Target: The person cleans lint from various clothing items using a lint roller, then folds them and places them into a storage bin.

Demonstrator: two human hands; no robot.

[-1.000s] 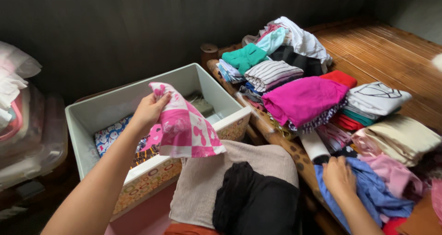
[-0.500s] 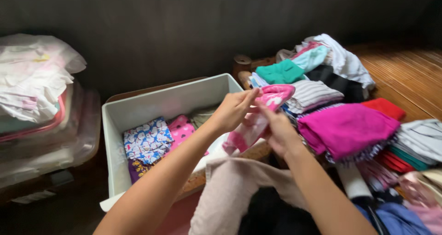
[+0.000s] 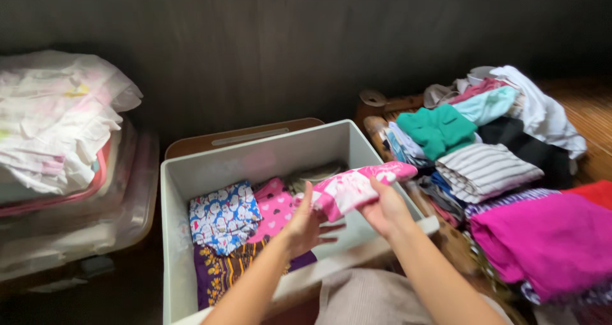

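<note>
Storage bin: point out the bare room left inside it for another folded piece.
In the storage bin, the bare floor lies on the right, between the pink heart-print cloth and the bin's right wall, under the pink-and-white cloth both hands hold. The left side is crowded: blue print cloth, purple patterned cloth.

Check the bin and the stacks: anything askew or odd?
Mostly tidy. The white garment at the far end of the folded stacks lies rumpled, not folded. In the bin, clothes fill only the left side. Both hands hold a folded pink-and-white cloth over it.
</note>
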